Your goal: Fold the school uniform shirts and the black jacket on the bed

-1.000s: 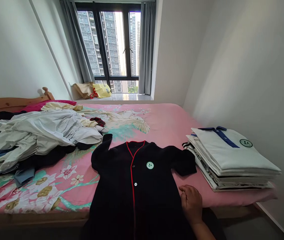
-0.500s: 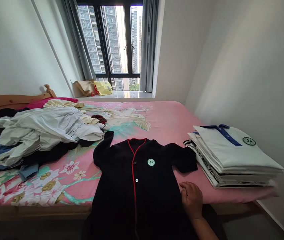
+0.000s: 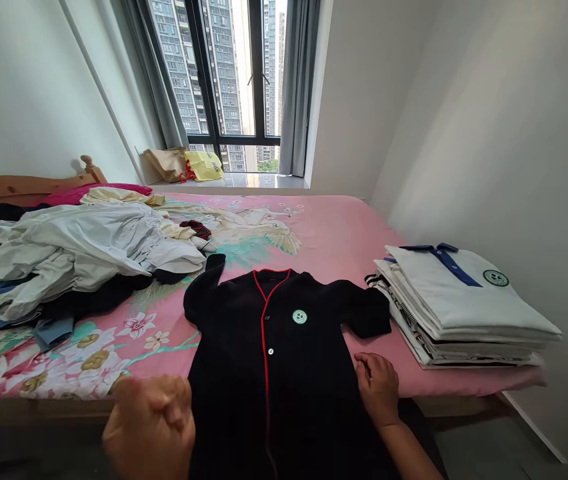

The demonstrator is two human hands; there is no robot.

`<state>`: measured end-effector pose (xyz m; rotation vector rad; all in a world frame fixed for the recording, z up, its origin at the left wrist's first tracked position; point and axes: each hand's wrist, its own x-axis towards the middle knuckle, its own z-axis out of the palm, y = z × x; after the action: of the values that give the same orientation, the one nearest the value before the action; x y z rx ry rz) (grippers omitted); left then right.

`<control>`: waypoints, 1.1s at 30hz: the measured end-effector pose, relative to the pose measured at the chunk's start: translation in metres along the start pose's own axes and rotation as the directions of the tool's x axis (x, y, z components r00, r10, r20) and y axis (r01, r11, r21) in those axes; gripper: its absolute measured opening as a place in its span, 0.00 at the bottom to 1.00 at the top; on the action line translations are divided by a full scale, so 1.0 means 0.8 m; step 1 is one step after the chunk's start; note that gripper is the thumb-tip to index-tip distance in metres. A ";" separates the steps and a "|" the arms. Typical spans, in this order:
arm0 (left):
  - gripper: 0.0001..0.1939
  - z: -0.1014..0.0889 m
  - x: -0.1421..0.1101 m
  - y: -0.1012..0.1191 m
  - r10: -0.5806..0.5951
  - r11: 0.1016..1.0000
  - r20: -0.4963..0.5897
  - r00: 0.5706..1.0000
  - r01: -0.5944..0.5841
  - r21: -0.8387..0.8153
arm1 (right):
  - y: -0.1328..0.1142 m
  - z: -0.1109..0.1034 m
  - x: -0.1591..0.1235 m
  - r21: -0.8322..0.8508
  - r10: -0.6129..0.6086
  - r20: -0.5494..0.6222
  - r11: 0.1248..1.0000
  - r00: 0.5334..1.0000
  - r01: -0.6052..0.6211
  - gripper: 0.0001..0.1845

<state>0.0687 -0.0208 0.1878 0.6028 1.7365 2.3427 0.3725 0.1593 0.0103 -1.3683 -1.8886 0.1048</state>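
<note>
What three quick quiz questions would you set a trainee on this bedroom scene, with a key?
1. True or false: the left hand is clenched in a fist while the right hand lies open.
2. Which garment tops the folded stack on the bed? A) white polo shirt B) pink towel C) grey hoodie
3. Fill in the colour: the black button-front garment has ____ trim along its neckline and front edge.

Key: 1 true; 2 A; 3 red.

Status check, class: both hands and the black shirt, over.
Left hand fisted. Right hand at edge of black shirt. Folded polo stack beside it.
</note>
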 end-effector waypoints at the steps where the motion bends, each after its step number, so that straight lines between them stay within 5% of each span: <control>1: 0.23 0.003 0.014 -0.017 -0.052 0.998 -0.040 0.998 0.051 -0.020 | -0.004 -0.002 0.006 0.002 0.037 0.045 0.999 0.998 -0.037 0.13; 4: 0.21 -0.006 0.056 -0.079 -0.224 0.966 -0.119 0.967 0.237 0.102 | -0.017 -0.001 0.034 0.031 0.116 0.231 0.992 0.966 -0.126 0.18; 6: 0.13 -0.017 0.082 -0.118 -0.279 0.912 -0.032 0.960 0.275 0.304 | -0.024 0.007 0.059 0.051 0.183 0.338 0.976 0.923 -0.212 0.21; 10: 0.16 -0.017 0.130 -0.161 -0.430 0.809 0.137 0.892 0.314 0.497 | -0.025 0.038 0.108 0.081 0.372 0.382 0.898 0.846 -0.432 0.22; 14: 0.16 0.005 0.173 -0.172 -0.511 0.773 0.189 0.838 0.352 0.527 | -0.015 0.063 0.129 0.227 0.445 0.365 0.809 0.818 -0.542 0.16; 17: 0.18 0.015 0.193 -0.176 -0.600 0.742 0.254 0.758 0.408 0.532 | -0.008 0.066 0.126 0.253 0.468 0.379 0.777 0.798 -0.576 0.17; 22: 0.23 0.010 0.196 -0.179 -0.652 0.758 0.432 0.623 0.519 0.395 | -0.004 0.061 0.125 0.334 0.472 0.450 0.698 0.758 -0.633 0.18; 28: 0.26 0.000 0.190 -0.185 -0.638 0.749 0.532 0.556 0.608 0.262 | -0.002 0.062 0.136 0.409 0.448 0.596 0.545 0.666 -0.732 0.18; 30: 0.26 0.002 0.190 -0.190 -0.636 0.765 0.483 0.602 0.576 0.288 | 0.000 0.065 0.134 0.491 0.475 0.593 0.427 0.651 -0.759 0.17; 33: 0.24 0.010 0.189 -0.198 -0.586 0.806 0.313 0.747 0.499 0.319 | 0.002 0.069 0.130 0.563 0.527 0.548 0.342 0.650 -0.752 0.16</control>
<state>-0.0818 0.0905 0.0741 0.4684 1.6861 1.5176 0.3274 0.2664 0.0279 -1.4047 -1.0597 1.4280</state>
